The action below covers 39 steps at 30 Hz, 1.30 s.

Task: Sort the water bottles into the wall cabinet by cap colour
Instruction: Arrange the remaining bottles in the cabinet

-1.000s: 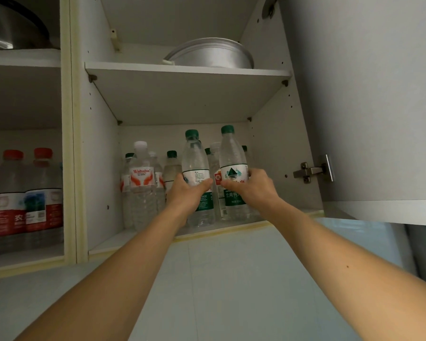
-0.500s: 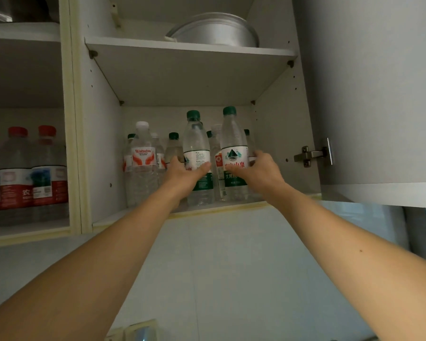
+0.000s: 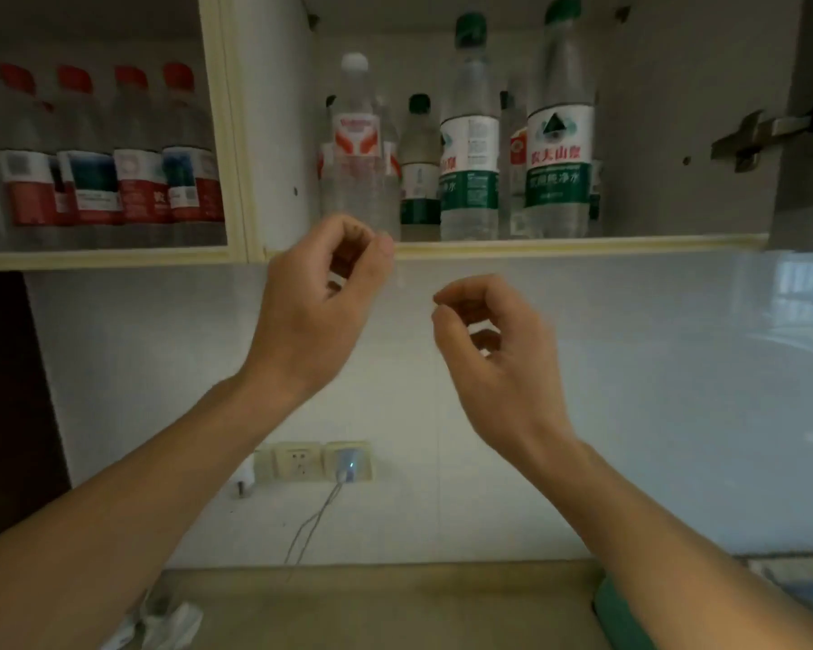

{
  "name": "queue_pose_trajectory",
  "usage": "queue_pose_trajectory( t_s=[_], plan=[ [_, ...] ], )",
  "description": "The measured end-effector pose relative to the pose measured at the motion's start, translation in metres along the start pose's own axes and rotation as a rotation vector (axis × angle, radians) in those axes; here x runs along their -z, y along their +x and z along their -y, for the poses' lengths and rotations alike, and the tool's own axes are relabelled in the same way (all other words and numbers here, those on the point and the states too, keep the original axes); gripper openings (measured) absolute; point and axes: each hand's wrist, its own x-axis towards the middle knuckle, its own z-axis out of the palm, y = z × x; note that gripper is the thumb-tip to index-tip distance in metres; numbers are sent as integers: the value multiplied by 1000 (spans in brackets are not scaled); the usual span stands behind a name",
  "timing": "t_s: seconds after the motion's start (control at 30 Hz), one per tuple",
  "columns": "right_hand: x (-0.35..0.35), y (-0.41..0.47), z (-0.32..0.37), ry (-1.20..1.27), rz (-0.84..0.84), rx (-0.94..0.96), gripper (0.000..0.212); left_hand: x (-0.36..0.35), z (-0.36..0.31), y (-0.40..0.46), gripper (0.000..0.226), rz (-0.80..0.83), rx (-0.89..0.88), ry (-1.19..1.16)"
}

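Note:
Two tall green-capped bottles (image 3: 469, 152) (image 3: 559, 147) stand upright at the front of the right cabinet compartment, with more green-capped bottles behind them. A white-capped bottle (image 3: 355, 147) with a red label stands to their left. Several red-capped bottles (image 3: 137, 180) fill the left compartment. My left hand (image 3: 315, 312) hangs just below the shelf edge (image 3: 583, 243), fingers loosely curled and holding nothing. My right hand (image 3: 494, 349) is lower, in front of the tiled wall, also loosely curled and holding nothing.
A door hinge (image 3: 770, 133) sticks out at the right side of the cabinet. Wall sockets (image 3: 322, 462) with a plugged cable sit on the tiles below. The countertop (image 3: 395, 602) holds crumpled white material (image 3: 170, 621) at left and a green object (image 3: 620, 616) at right.
Both hands have let go of the two green-capped bottles and dropped below the shelf. The bottles stay standing on the shelf. The camera has tilted downward.

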Motion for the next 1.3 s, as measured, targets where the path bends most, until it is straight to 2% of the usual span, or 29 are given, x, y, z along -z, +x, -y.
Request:
queue_pose_trajectory(
  t_s=[0.23,0.47,0.6,0.67,0.77,0.83,0.97,1.07,1.2,1.3],
  plan=[
    [-73,-82,-40,128,276,-254,9,39,42,-103,15,38,243,109],
    [-154,-204,-72,89,621,-584,7,111,103,-235,22,118,608,248],
    [-194,-282,-81,36,760,-803,8,157,141,-324,32,174,878,364],
    [-213,-316,-82,-10,804,-910,9,176,160,-365,26,220,1008,376],
    [-235,-360,-84,-69,833,-1057,9,197,189,-419,18,297,1177,381],
    [-247,-383,-88,-101,857,-1149,10,205,208,-450,24,357,1253,367],
    [-263,-421,-95,-130,837,-1371,36,203,229,-493,48,468,1380,286],
    [-273,-444,-96,-119,787,-1529,50,196,237,-514,55,539,1454,231],
    [-295,-461,-97,-104,722,-1643,52,188,252,-524,48,568,1501,187],
    [-312,-463,-98,-92,680,-1640,39,180,264,-522,48,580,1492,182]
  ],
)
